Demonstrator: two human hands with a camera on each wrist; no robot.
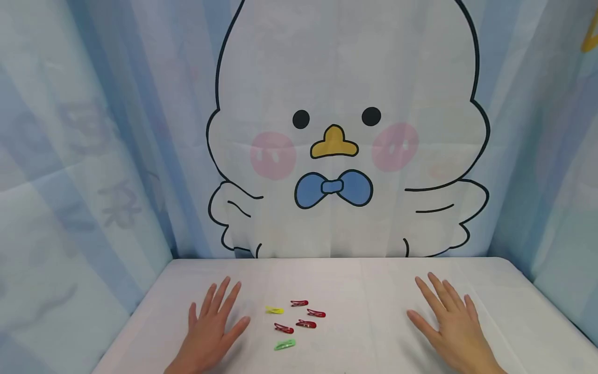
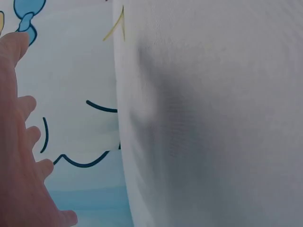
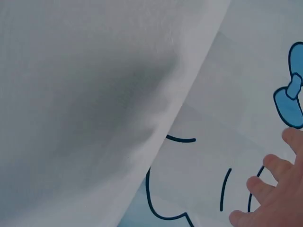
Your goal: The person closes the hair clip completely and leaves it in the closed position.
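Note:
Small hair clips lie loosely grouped on the white table, left of centre in the head view. Among them are a yellow clip [image 1: 274,310], a green clip [image 1: 285,344] and several dark red clips [image 1: 306,324]. To their left is my left hand [image 1: 208,327], palm down, fingers spread and holding nothing; the green clip is close to its thumb side. My right hand [image 1: 450,322] is well to the right of the clips, also spread and holding nothing. Both wrist views show the hands raised over the table, casting shadows on it.
The white tabletop [image 1: 364,337] ends at a back edge against a curtain [image 1: 345,223] printed with a cartoon bird in a blue bow tie. More blue and white curtain [image 1: 70,182] hangs along the left side, and another stretch [image 1: 551,182] along the right.

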